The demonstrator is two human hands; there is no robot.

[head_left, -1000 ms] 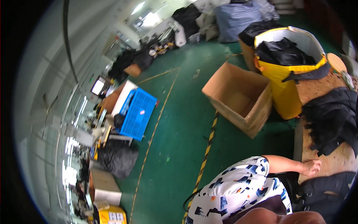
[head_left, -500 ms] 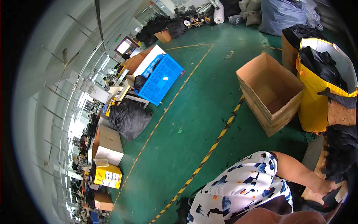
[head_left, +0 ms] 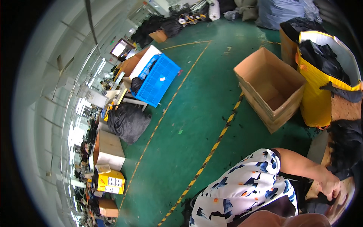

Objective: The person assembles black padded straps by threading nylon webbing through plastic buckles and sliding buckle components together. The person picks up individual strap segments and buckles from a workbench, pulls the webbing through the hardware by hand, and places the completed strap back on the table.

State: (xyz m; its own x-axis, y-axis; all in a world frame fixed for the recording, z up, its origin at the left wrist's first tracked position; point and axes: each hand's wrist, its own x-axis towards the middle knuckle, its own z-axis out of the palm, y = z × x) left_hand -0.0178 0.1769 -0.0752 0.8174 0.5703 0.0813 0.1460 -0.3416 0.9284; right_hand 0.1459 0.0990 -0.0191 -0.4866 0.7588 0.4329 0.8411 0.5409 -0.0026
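My left hand (head_left: 330,186) is at the lower right, its arm reaching out of a white sleeve (head_left: 242,181) with blue, black and orange patches. The fingers point down and are closed on a piece of black fabric (head_left: 320,203) over a wooden work surface (head_left: 314,188). A heap of black fabric (head_left: 345,147) lies just beyond the hand. My right hand cannot be made out; the picture's dark rim cuts off that side.
An open cardboard box (head_left: 270,89) stands on the green floor (head_left: 189,113). Beside it is a yellow bag (head_left: 315,102) holding black material. Striped tape (head_left: 211,153) crosses the floor. Farther left are a blue crate (head_left: 158,80), a black sack (head_left: 128,123) and a yellow box (head_left: 110,181).
My left hand has shifted slightly up, with its fingers now bent downward. The dark piece with a pale part by the fingers shows differently. The whole view has tilted a little.
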